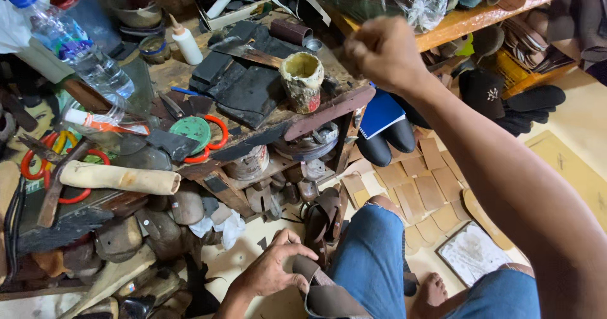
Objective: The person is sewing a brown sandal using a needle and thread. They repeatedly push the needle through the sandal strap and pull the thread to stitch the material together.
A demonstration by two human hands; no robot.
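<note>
My left hand (275,271) holds a dark brown leather sandal piece (322,294) low beside my left knee, fingers curled over its strap. My right hand (382,50) is raised in a closed fist at the edge of the cluttered workbench (329,107), next to a wooden shelf; what it pinches is too small to make out. A glue-crusted pot (302,79) stands on the bench just left of that fist, among black rubber sheets (246,85).
Red-handled scissors (212,139), a green lid, a white squeeze bottle (185,41) and a plastic water bottle (76,47) lie on the bench. Tan leather soles (423,189) cover the floor. A blue notebook (381,112) and black shoes sit under the shelf.
</note>
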